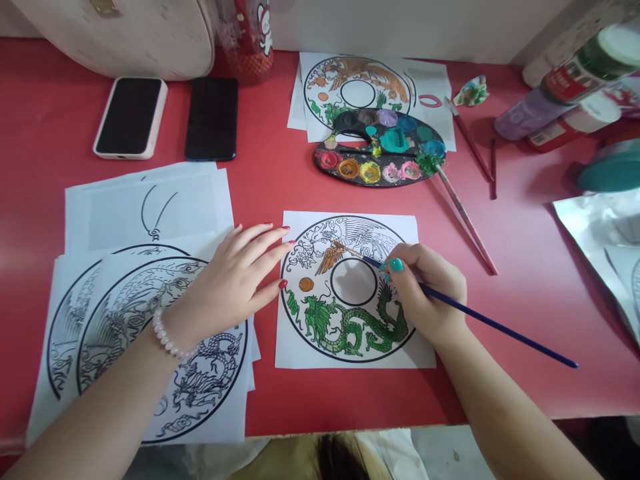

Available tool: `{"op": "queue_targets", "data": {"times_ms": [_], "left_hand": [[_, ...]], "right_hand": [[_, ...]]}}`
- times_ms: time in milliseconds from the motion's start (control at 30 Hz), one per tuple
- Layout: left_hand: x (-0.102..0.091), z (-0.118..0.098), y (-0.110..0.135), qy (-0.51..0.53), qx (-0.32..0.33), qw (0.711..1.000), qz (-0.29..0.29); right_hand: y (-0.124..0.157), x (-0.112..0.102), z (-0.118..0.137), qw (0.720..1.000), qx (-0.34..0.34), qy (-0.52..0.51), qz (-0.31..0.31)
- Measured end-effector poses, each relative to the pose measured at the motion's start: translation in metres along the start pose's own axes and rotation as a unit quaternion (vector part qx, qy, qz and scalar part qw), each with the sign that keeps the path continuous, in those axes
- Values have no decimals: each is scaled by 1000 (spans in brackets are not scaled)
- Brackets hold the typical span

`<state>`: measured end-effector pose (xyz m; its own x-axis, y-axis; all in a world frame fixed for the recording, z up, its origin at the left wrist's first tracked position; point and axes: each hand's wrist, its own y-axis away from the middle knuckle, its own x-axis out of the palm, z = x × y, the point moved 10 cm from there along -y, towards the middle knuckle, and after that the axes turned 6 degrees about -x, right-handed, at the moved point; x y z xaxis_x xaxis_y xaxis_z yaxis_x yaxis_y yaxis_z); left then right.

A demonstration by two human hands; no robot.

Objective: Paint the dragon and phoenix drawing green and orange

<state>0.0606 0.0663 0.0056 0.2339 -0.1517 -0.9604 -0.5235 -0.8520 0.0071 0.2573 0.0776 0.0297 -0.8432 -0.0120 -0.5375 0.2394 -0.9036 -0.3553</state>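
My right hand [425, 290] grips a blue-handled paintbrush [493, 321]. Its tip touches an orange-brown wing on the printed sheet [310, 353], which lies flat in front of me. The drawing on it is a ring with a phoenix above and a dragon [350, 330] below; the dragon is painted green, while most of the phoenix is bare line work. An orange ball sits between them at the left. My left hand [250, 270] lies palm down with fingers spread, fingertips at the sheet's left edge. Beneath its wrist are uncoloured printed sheets [115, 413].
A paint palette [357, 160] overlaps a painted sheet [320, 73] at the back. Loose brushes [470, 223] lie right of it, near paint bottles [565, 87]. Two phones or similar devices, a black one [211, 120] and a white-edged one [131, 119], lie back left by a bag [150, 40] and cup [250, 50].
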Motion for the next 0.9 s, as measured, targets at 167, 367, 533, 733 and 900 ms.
{"op": "queue_targets", "data": {"times_ms": [167,367,533,733,900], "left_hand": [[0,0,0,-2,-1,1000,1],[1,0,1,-17,4,1000,2],[1,1,1,-9,2,1000,3],[2,0,-1,-7,2,1000,7],[4,1,1,-17,2,1000,11]], "right_hand": [[0,-4,0,1000,4,-8,-16],[2,-17,-2,998,4,21,-59],[2,-16,-1,998,-8,-5,-56],[2,-11,0,999,-10,-1,-31],[3,-19,-3,998,1,13,-64]]}}
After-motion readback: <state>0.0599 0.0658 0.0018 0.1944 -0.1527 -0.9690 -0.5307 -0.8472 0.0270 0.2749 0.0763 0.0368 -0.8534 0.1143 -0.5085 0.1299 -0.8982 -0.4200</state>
